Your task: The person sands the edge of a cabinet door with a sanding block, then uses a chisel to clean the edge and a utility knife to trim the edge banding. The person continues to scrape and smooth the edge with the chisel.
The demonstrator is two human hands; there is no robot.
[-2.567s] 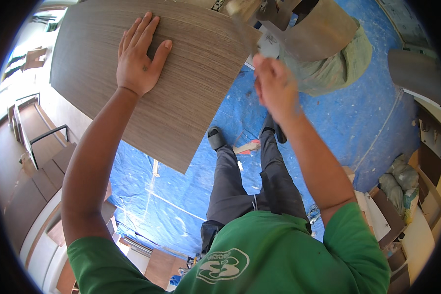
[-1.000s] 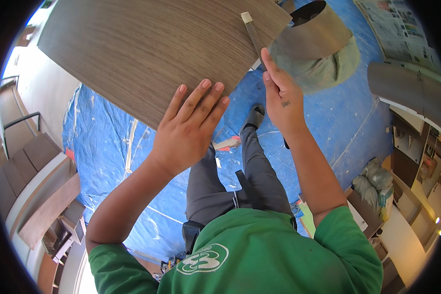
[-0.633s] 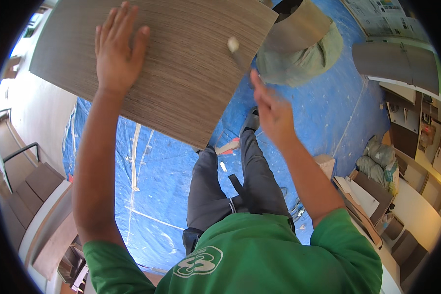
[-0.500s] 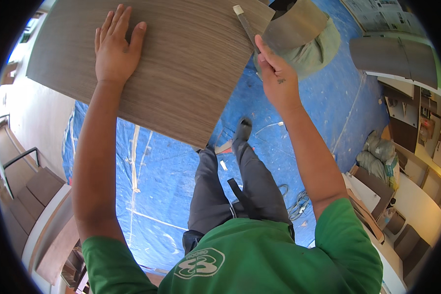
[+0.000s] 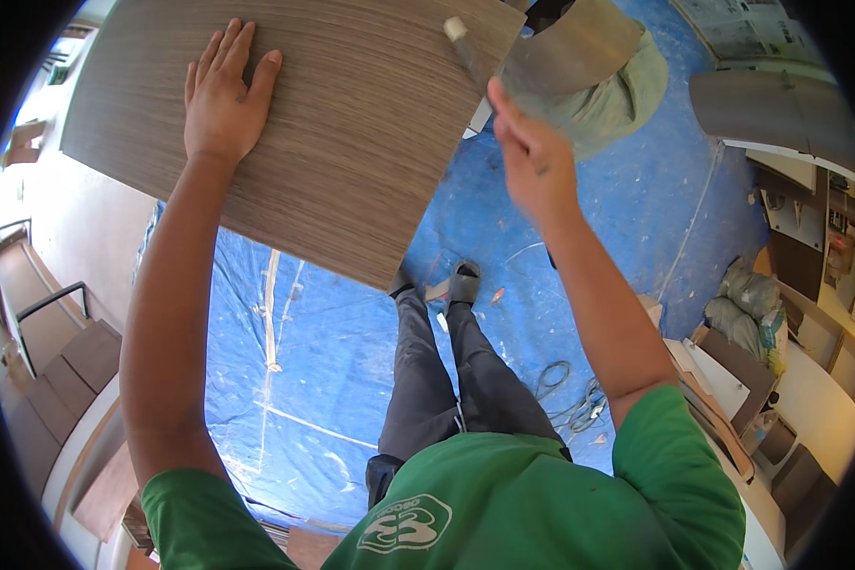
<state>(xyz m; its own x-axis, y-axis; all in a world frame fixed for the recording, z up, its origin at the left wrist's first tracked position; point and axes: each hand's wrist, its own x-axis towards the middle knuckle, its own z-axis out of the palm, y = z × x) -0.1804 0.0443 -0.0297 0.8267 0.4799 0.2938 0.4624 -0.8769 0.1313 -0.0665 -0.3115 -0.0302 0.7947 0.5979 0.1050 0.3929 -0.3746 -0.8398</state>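
Observation:
A large wood-grain board stretches across the upper left, its pattern brown and streaked. My left hand lies flat on its surface, fingers extended and thumb apart. Beside the board's right edge, my right hand grips a narrow, dark flat bar with a pale tip. The bar lies along or over that edge, tip above the board's face; motion blur hides its exact kind and whether it touches. Under the edge, by the bar, a small white piece shows.
A curved brown panel rests on a greenish covered bundle beyond my right hand. Blue sheeting covers the floor. A coiled cable lies right of my legs. Stuffed sacks and cabinet parts line the right side.
My right hand has shifted slightly left and down and is blurred, with the bar moving along. The left hand stays flat on the board. My feet appear slightly lower in view.

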